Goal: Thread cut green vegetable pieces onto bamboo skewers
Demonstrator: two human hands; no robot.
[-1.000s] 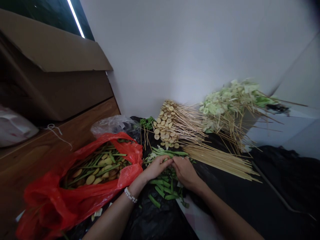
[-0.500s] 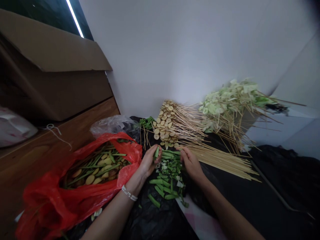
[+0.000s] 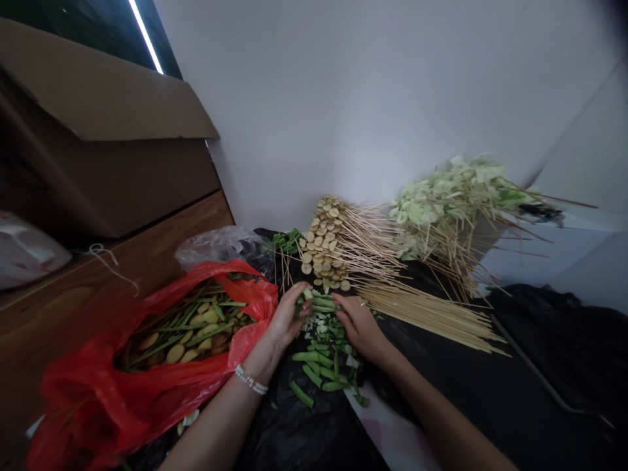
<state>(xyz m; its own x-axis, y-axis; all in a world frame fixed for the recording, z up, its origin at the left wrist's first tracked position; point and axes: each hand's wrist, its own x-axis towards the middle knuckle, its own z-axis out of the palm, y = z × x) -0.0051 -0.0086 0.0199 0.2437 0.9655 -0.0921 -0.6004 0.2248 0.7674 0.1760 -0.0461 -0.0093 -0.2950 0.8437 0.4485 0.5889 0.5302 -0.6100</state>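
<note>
My left hand (image 3: 287, 319) is shut on a small bunch of green bean stalks (image 3: 321, 303), just above a loose heap of cut green pieces (image 3: 326, 347). My right hand (image 3: 360, 329) lies open, its fingertips at the bunch's right end. Behind the hands, sliced potatoes on bamboo skewers (image 3: 324, 245) lie in a stack. Bare bamboo skewers (image 3: 424, 314) lie to the right of my right hand. Further right, pale green leaves on skewers (image 3: 441, 209) form a heap. A red plastic bag (image 3: 88, 399) left of my left hand holds green stalks and potato slices.
A black plastic sheet (image 3: 289, 425) covers the work surface under my arms. A clear plastic bag (image 3: 220, 248) sits behind the red one. A wooden shelf edge (image 3: 161, 242) and a cardboard box (image 3: 98, 131) are at the left, with a white wall behind.
My hands have come closer together. My left hand has dropped from its raised position and now grips the green stalks, and my right hand has moved left over the heap.
</note>
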